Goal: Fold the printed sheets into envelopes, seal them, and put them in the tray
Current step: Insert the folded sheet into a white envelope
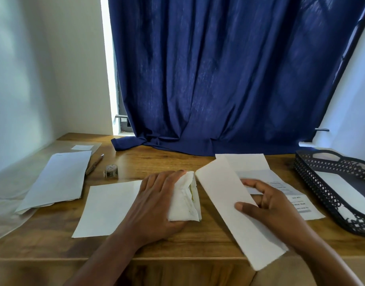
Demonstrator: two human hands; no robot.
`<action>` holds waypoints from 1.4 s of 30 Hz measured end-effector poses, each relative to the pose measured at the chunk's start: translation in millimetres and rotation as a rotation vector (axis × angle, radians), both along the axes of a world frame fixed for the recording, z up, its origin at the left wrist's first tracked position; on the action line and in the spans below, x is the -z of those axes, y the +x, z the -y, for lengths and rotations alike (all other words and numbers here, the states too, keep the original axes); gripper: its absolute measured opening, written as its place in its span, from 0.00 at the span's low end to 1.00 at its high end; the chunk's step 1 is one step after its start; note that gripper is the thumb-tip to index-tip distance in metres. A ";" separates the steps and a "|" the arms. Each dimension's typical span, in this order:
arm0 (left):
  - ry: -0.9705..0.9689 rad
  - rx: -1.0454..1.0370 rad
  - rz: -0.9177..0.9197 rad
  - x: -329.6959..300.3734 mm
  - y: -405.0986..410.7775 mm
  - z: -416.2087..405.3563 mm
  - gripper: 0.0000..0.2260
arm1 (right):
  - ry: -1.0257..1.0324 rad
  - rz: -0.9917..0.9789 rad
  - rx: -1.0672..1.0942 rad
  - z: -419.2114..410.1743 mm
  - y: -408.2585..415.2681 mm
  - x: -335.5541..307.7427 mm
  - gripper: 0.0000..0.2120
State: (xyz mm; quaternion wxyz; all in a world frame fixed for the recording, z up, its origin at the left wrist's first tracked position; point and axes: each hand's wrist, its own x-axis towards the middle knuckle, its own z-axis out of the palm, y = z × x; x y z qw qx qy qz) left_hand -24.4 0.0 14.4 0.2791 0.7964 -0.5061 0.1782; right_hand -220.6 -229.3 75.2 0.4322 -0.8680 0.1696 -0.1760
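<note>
A navy curtain (229,75) hangs behind the brown wood-grain table (157,159); white sheets (109,207) lie beside a black lattice-patterned tray (313,178).

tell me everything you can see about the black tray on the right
The black tray sits on the wooden table at its right edge, partly cut off by the frame. It looks like plastic, with openwork lattice walls, a solid dark floor and a cut-out handle in the far wall. White paper, probably an envelope, lies flat inside. Neither hand touches it; the printed sheet lies just left of it.

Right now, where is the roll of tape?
In the head view the roll of tape stands left of centre on the desk, between the pen and the left hand.
</note>
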 end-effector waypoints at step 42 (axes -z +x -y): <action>0.005 0.013 0.076 -3.4 -3.5 -0.3 0.48 | -0.343 -0.018 0.157 -25.8 42.8 -18.1 0.36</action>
